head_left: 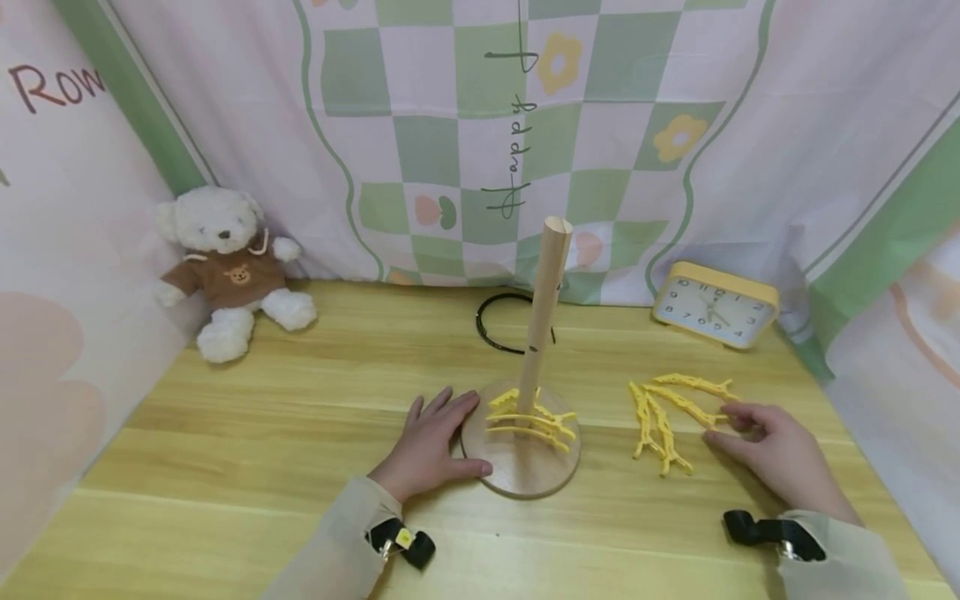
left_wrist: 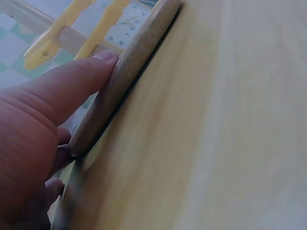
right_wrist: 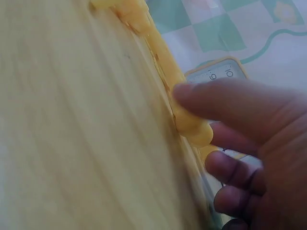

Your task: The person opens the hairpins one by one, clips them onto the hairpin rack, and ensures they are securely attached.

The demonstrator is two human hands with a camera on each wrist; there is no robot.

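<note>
A wooden post (head_left: 542,317) stands upright on a round wooden base (head_left: 517,479), with several yellow branch-shaped pieces (head_left: 528,423) around its foot. My left hand (head_left: 431,450) rests at the base's left side, fingers spread and thumb over the near rim; the left wrist view shows the thumb (left_wrist: 72,86) against the rim (left_wrist: 124,76). On the right lie several loose yellow pieces (head_left: 663,429). My right hand (head_left: 772,450) is at the forked end of one, thumb and forefinger apart on either side of it. In the right wrist view the thumb overlaps that piece (right_wrist: 165,62); whether it touches is unclear.
Behind the post a thin black ring (head_left: 480,327) lies on the wooden table (head_left: 300,433). A yellow alarm clock (head_left: 716,307) stands at the back right, a white teddy bear in a brown top (head_left: 236,275) at the back left. Printed curtains hang behind the table.
</note>
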